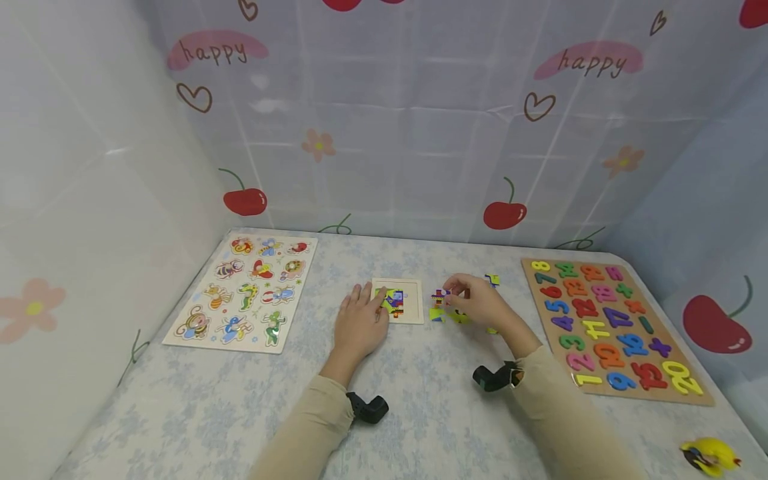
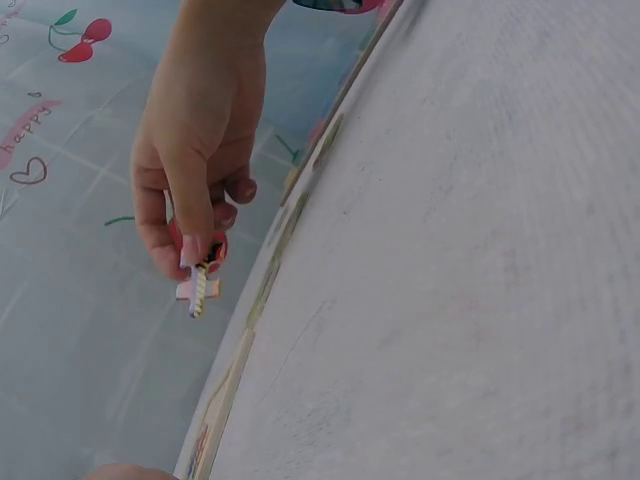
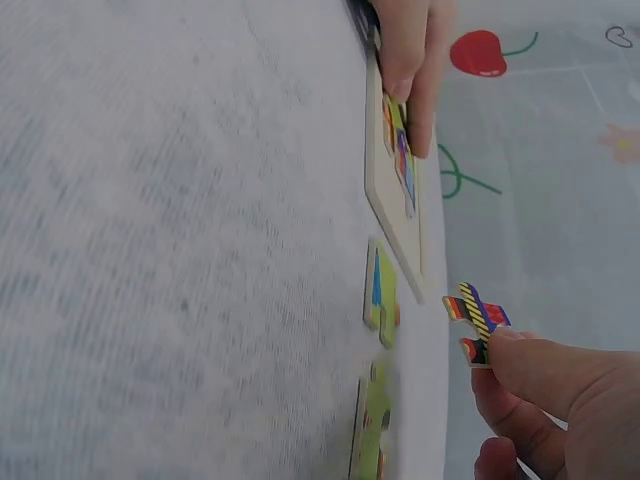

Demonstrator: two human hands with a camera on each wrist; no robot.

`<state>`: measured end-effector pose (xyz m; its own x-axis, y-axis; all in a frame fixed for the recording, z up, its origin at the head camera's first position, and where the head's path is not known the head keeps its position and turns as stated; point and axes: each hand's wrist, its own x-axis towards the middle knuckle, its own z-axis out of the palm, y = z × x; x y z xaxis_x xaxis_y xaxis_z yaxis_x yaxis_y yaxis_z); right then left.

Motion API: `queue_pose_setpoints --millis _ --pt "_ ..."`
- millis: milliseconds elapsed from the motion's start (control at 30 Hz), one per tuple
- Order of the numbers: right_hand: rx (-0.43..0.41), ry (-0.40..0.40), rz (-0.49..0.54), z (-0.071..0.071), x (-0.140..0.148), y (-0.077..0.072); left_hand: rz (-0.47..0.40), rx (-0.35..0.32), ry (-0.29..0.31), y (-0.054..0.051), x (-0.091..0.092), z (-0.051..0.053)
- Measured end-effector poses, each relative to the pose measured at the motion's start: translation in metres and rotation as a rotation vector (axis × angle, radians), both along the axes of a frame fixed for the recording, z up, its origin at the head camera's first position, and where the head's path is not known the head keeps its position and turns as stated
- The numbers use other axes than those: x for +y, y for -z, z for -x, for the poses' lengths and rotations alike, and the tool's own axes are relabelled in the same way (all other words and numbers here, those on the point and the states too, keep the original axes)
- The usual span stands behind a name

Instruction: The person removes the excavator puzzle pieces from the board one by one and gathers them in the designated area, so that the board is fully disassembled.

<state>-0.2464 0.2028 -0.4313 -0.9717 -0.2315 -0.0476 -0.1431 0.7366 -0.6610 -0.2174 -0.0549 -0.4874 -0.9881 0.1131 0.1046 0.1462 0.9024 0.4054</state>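
Just right of the square pale wooden tray (image 1: 415, 308), the right hand (image 1: 477, 303) pinches a yellow-and-black-striped jigsaw piece (image 3: 477, 310); the left hand (image 1: 361, 321), fingers extended, rests on the tray's left part.

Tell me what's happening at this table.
A person is working on a small puzzle. Their left hand touches the partly filled wooden frame; their right hand pinches a striped piece, raised off the table. Loose pieces lie near it. An insect board and a number board flank the work.

Cherry-printed pale sheeting (image 1: 396, 160) hangs behind and at both sides; the tabletop (image 1: 435, 420) is patterned faintly blue.
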Motion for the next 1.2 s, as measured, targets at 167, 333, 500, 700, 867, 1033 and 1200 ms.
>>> queue_pose_setpoints --millis 167,333,500,700,867,1033,1200 --pt "-0.004 0.016 -0.024 0.0 0.027 -0.001 -0.004 -0.004 -0.003 0.0 0.0 -0.001" --pt "-0.005 0.039 -0.074 0.003 0.053 -0.001 0.0 0.0 -0.001 0.0 0.0 -0.001" --pt "-0.017 0.059 -0.094 0.004 0.07 0.002 -0.002 0.0 0.001 0.0 0.0 -0.002" --pt "-0.046 0.07 -0.103 0.004 0.081 0.004 -0.002 -0.004 0.0 -0.002 0.001 -0.002" --pt "-0.088 0.089 -0.132 0.005 0.084 0.004 -0.001 -0.005 0.0 -0.003 0.0 -0.002" --pt "-0.1 0.111 -0.152 0.006 0.085 0.007 0.005 -0.007 -0.001 -0.002 0.0 -0.001" --pt "-0.09 0.121 -0.17 0.006 0.085 0.009 -0.004 -0.009 0.002 0.0 0.0 -0.001"
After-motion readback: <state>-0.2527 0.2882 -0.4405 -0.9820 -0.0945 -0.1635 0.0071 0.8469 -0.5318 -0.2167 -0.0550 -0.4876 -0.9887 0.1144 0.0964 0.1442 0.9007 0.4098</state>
